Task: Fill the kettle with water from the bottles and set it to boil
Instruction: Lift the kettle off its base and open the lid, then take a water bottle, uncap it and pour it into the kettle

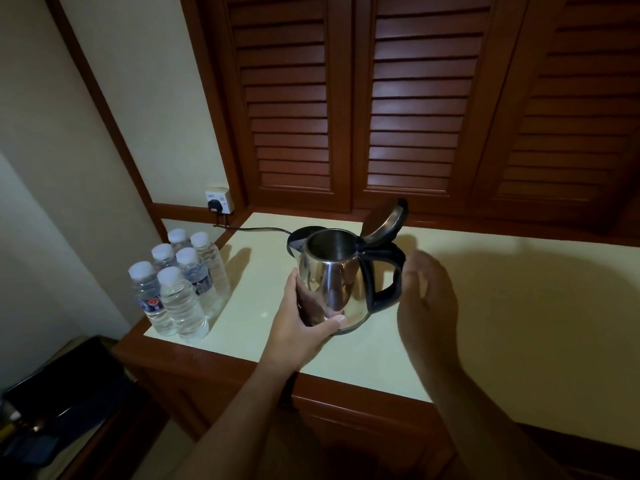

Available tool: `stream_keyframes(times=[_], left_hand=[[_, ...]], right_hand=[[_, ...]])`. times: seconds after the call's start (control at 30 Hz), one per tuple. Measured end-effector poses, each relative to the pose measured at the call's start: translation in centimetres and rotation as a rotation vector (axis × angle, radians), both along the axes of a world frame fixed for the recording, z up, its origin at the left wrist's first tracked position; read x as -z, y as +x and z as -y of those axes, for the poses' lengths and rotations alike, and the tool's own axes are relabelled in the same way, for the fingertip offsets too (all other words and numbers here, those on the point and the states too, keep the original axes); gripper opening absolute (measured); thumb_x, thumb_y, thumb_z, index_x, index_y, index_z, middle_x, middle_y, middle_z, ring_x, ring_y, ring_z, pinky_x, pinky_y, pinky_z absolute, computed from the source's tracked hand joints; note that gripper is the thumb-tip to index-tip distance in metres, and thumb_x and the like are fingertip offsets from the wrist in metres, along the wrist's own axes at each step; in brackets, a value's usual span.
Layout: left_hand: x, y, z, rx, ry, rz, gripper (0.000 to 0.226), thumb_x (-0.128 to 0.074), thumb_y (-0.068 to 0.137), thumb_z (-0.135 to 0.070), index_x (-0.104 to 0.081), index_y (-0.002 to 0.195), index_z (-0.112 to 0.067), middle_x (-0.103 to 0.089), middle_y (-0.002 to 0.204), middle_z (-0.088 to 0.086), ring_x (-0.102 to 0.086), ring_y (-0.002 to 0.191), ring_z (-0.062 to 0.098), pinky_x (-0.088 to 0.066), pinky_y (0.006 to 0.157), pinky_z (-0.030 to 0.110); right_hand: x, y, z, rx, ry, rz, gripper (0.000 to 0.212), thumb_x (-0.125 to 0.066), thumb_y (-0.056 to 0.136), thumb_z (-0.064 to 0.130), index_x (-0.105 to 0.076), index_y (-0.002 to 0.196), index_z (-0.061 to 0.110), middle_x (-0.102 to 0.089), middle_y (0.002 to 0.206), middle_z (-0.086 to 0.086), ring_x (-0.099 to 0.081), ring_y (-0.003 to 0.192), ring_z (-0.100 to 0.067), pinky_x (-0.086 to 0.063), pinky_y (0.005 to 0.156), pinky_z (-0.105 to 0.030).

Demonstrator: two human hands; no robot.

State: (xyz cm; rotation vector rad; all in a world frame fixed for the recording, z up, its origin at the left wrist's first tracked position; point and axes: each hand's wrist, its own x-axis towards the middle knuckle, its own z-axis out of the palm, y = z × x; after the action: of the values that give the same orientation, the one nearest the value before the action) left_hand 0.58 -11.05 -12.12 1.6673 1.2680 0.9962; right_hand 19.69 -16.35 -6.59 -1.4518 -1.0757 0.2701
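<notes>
A steel kettle (334,275) with a black handle stands on the cream countertop (485,306), its lid (382,220) hinged up and its inside dark. My left hand (301,323) grips the kettle's lower left side, thumb across the front. To the right of the handle my right hand (427,303) hovers with fingers apart, holding nothing. Behind the kettle lies its black base (298,235), partly hidden. Several capped water bottles (180,282) stand clustered at the counter's left end.
A black cord (256,230) runs from the base to a plug in the wall socket (219,201). Wooden louvred doors (415,98) rise behind the counter. The counter's front edge is wood. A dark object (52,410) sits low at the left.
</notes>
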Motion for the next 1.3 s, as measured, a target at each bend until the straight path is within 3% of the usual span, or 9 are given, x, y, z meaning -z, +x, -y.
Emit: stream_keyframes(times=[0.13, 0.23, 0.47, 0.57, 0.63, 0.7, 0.9, 1.13, 1.3], left_hand=[[-0.1, 0.1, 0.3, -0.009, 0.045, 0.006, 0.109, -0.091, 0.076, -0.049, -0.021, 0.160, -0.049, -0.044, 0.159, -0.021, -0.045, 0.147, 0.007, -0.045, 0.119, 0.037], [-0.1, 0.1, 0.6, -0.019, 0.077, 0.016, 0.092, -0.087, 0.083, -0.045, -0.031, 0.156, -0.047, -0.052, 0.150, -0.022, -0.050, 0.140, 0.002, -0.049, 0.114, 0.031], [-0.8, 0.1, 1.2, -0.018, 0.067, 0.035, 0.072, -0.083, 0.090, -0.037, -0.037, 0.138, -0.065, -0.058, 0.134, -0.036, -0.054, 0.127, -0.013, -0.048, 0.097, 0.007], [-0.8, -0.7, 1.7, -0.019, 0.028, 0.025, 0.076, -0.078, 0.093, -0.042, -0.030, 0.141, -0.075, -0.050, 0.134, -0.050, -0.050, 0.128, -0.018, -0.043, 0.102, 0.007], [-0.3, -2.0, 2.4, -0.078, -0.002, 0.051, 0.087, -0.075, 0.094, -0.046, -0.021, 0.163, -0.049, -0.037, 0.151, -0.034, -0.039, 0.142, -0.005, -0.037, 0.117, 0.024], [0.1, -3.6, 3.2, -0.162, 0.000, 0.074, 0.081, -0.072, 0.098, -0.041, -0.026, 0.165, -0.036, -0.039, 0.161, -0.019, -0.038, 0.148, 0.003, -0.035, 0.122, 0.030], [-0.9, -9.6, 5.7, -0.427, 0.144, 0.059, 0.042, -0.066, 0.104, -0.018, -0.061, 0.144, -0.027, -0.070, 0.133, -0.011, -0.063, 0.125, -0.002, -0.051, 0.106, 0.018], [-2.4, -16.8, 5.4, -0.588, 0.241, 0.002, 0.040, -0.064, 0.104, -0.015, -0.062, 0.144, -0.022, -0.068, 0.131, -0.009, -0.064, 0.111, -0.009, -0.045, 0.086, 0.002], [-1.9, -20.1, 4.0, -0.572, 0.238, -0.010, 0.040, -0.067, 0.102, -0.019, -0.063, 0.142, -0.024, -0.068, 0.128, -0.008, -0.065, 0.112, -0.002, -0.046, 0.086, 0.004]], right_hand=[[3.2, -2.3, 1.9, -0.125, -0.187, -0.035, 0.034, -0.044, 0.103, 0.041, -0.049, 0.137, 0.037, -0.054, 0.134, 0.017, -0.052, 0.122, -0.001, -0.043, 0.095, -0.018], [4.0, -3.2, 1.9, -0.269, -0.290, -0.079, 0.049, -0.043, 0.103, 0.044, -0.032, 0.151, 0.041, -0.040, 0.153, 0.016, -0.039, 0.138, -0.002, -0.035, 0.108, -0.024], [4.3, -3.7, 2.1, -0.326, -0.297, 0.001, 0.054, -0.043, 0.104, 0.040, -0.025, 0.156, 0.039, -0.019, 0.160, 0.025, -0.018, 0.134, 0.014, -0.018, 0.088, 0.009], [4.5, -4.2, 3.0, -0.306, -0.260, 0.063, 0.052, -0.044, 0.104, 0.038, -0.028, 0.153, 0.042, -0.022, 0.158, 0.026, -0.021, 0.137, 0.013, -0.019, 0.098, -0.002], [4.6, -5.1, 3.6, -0.289, -0.179, 0.123, 0.047, -0.048, 0.103, 0.035, -0.037, 0.149, 0.039, -0.033, 0.153, 0.025, -0.031, 0.133, 0.016, -0.025, 0.097, 0.000], [4.6, -6.3, 3.8, -0.327, -0.110, 0.154, 0.042, -0.052, 0.102, 0.030, -0.049, 0.144, 0.031, -0.046, 0.144, 0.020, -0.038, 0.127, 0.018, -0.029, 0.094, 0.003], [4.0, -13.0, 1.0, -0.590, -0.010, 0.243, 0.033, -0.054, 0.100, 0.021, -0.062, 0.132, 0.017, -0.064, 0.127, 0.010, -0.056, 0.120, 0.001, -0.044, 0.102, -0.021], [0.8, -21.5, -3.3, -0.682, 0.015, 0.320, 0.029, -0.058, 0.098, 0.020, -0.066, 0.126, 0.017, -0.067, 0.115, 0.008, -0.059, 0.103, 0.002, -0.042, 0.088, -0.005], [-1.6, -25.5, -7.1, -0.593, 0.028, 0.413, 0.034, -0.063, 0.093, 0.031, -0.064, 0.125, 0.019, -0.061, 0.117, 0.003, -0.061, 0.096, -0.010, -0.053, 0.081, -0.026]])
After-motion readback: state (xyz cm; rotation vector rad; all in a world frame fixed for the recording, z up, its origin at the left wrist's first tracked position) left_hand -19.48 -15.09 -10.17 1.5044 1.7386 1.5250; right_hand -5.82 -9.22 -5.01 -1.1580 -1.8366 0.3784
